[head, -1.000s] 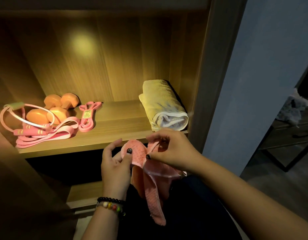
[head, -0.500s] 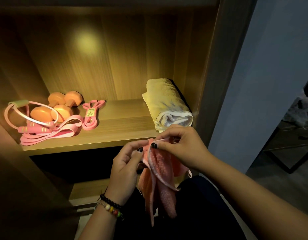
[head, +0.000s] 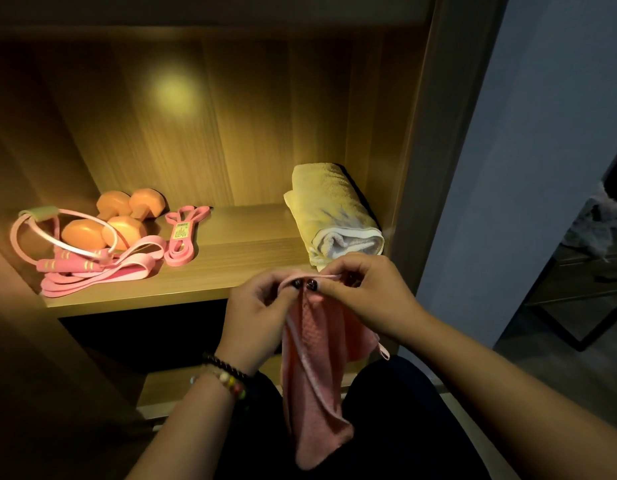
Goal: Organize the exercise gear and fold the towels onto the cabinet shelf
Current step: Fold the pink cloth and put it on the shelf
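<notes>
Head camera showed the left hand [head: 256, 315] and right hand [head: 364, 294] each in a closed grip on the top edge of a pink towel [head: 315, 382], which hung just before the shelf [head: 230, 268] lip. Bare wood lay between the rolled yellow towel [head: 331, 211] and the resistance bands [head: 180, 239].

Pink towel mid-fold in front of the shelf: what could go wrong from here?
1. Both hands, left hand and right hand, pinch only the top edge of the pink towel; the rest hangs loose and bunched, so the fold may come out crooked.
2. The rolled yellow towel sits at the shelf front edge just behind the hands; a forward reach could knock it off.
</notes>
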